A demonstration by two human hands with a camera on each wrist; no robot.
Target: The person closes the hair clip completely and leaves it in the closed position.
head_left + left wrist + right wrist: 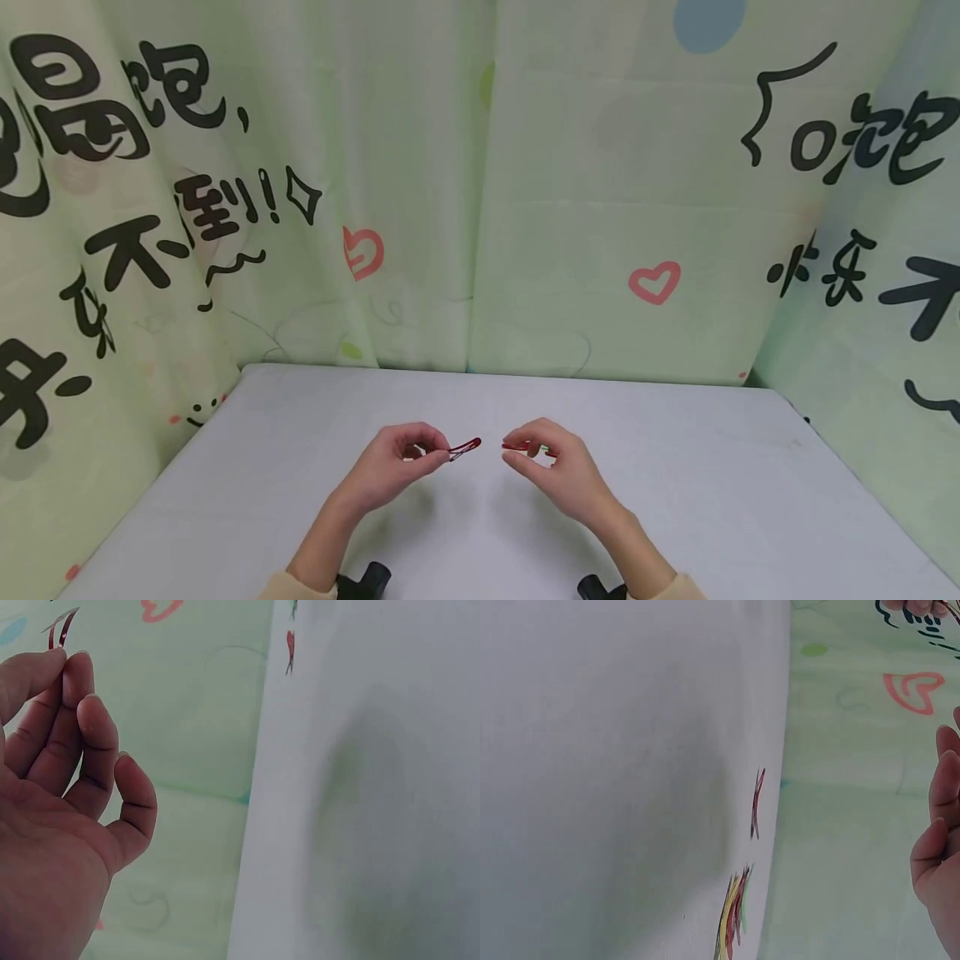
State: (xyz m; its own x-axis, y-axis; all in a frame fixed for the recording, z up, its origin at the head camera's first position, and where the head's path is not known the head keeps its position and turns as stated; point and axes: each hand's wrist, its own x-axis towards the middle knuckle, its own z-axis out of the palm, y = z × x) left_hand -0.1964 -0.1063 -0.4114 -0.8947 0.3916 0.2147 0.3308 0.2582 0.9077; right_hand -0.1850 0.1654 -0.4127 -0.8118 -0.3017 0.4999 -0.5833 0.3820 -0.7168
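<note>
A red snap hair clip (467,448) sits pinched between the thumb and forefinger of my left hand (405,457). Its two arms stand apart in the left wrist view, where the clip (67,628) rises above the fingertips. My right hand (555,467) hovers to its right, thumb and forefinger curved with a gap between them and nothing visibly held. Through that gap another red hair clip (516,447) shows, lying on the table beyond. In the right wrist view only some fingers of the right hand (939,855) show at the edge; its fingertips are mostly cut off.
Several yellow, red and green clips (733,911) lie in a bunch near the table's far edge, beside the single red one. The white table (300,433) is backed by a pale green printed curtain (420,167), which also stands along both sides.
</note>
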